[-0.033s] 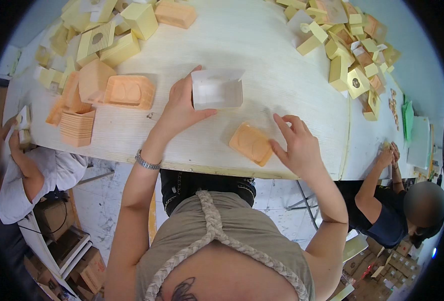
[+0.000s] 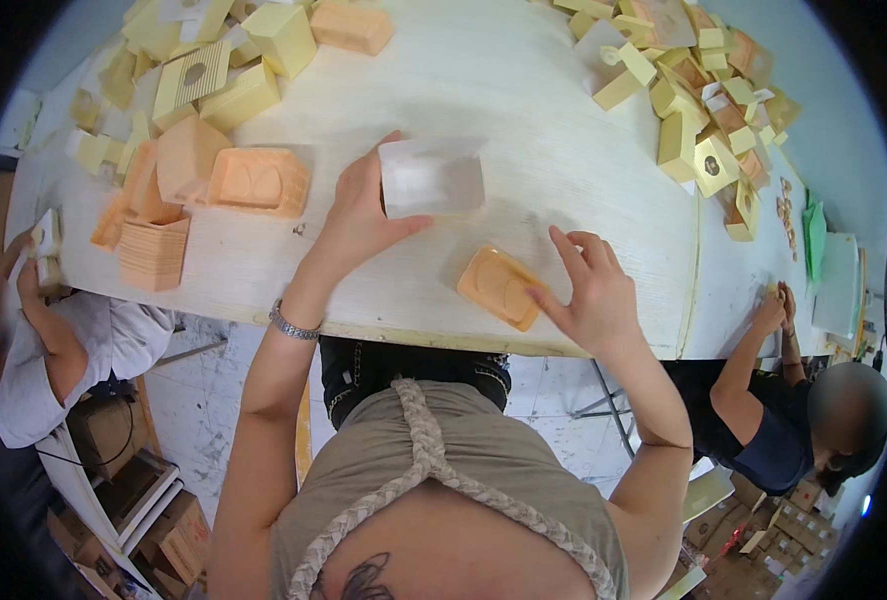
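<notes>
The orange tray [image 2: 495,285], on the desk [image 2: 393,290] just right of the frame's centre, looks light, thin and slick; its rim seems the best hold. The white box [image 2: 433,178], upper centre, is probably light card that dents if squeezed. The left hand [image 2: 361,212] grips its left side; the right hand [image 2: 598,298] is loosely spread, thumb at the tray's edge.

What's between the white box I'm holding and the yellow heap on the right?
In the head view, only bare tabletop lies between the white box and yellow heap.
</notes>
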Available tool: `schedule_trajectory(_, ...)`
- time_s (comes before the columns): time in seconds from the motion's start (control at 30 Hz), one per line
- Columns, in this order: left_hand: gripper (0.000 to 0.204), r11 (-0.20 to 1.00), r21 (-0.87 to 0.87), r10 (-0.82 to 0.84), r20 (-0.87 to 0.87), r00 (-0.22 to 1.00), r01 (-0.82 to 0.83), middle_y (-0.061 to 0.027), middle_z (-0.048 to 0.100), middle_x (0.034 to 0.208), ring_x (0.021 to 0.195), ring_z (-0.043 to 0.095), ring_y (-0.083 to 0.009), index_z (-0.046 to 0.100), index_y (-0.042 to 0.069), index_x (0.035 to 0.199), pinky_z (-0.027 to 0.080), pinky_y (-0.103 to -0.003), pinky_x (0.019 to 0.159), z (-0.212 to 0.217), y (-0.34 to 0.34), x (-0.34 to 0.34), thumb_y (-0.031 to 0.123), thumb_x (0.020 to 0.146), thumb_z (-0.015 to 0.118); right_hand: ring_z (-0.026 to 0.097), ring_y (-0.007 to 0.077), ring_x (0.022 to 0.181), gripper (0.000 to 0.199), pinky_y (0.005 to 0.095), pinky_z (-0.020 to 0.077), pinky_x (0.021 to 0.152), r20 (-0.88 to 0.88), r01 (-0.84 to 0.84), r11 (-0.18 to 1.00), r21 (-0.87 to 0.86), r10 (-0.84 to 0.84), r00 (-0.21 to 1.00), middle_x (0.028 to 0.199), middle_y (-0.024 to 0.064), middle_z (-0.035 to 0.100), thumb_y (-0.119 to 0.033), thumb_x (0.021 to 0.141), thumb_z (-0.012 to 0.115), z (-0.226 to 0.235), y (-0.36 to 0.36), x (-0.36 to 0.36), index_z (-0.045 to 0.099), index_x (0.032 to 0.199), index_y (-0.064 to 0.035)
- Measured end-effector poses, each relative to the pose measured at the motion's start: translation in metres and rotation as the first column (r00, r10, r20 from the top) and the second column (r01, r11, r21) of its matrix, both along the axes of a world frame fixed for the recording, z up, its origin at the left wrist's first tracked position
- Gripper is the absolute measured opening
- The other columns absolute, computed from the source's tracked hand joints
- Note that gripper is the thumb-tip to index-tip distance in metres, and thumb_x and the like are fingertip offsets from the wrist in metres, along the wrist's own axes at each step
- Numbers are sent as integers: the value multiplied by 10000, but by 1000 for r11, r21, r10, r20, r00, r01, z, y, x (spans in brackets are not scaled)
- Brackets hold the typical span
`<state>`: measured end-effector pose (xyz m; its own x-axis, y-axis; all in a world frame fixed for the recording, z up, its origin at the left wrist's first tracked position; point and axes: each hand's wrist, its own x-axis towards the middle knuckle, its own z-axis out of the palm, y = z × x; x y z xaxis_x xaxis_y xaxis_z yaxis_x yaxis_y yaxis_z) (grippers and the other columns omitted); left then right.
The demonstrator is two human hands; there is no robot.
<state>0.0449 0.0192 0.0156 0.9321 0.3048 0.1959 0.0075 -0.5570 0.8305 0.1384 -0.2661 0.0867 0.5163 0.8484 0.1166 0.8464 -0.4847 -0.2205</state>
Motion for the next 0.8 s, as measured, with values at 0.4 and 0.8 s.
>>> schedule_trajectory(0.4, 753, 982, -133, 144, 65, 987, -134, -180, 610, 1192, 1095, 593, -362, 485, 22, 1272, 493, -400, 906, 5, -3, -7, 156, 644, 878, 600, 273, 856, 216, 370, 488, 732, -183, 92, 821, 563, 16, 983, 901, 95, 631, 93, 746, 662, -46, 67, 13, 665, 924, -30)
schedule_trajectory(0.8, 749, 982, -73, 179, 24, 984, -177, -169, 615, 1180, 1083, 599, -348, 491, 41, 1281, 496, -403, 898, 5, -2, -9, 182, 654, 876, 631, 251, 742, 154, 346, 500, 700, -289, 111, 804, 584, 78, 954, 884, 106, 637, -61, 745, 768, -47, 70, -25, 639, 827, -77)
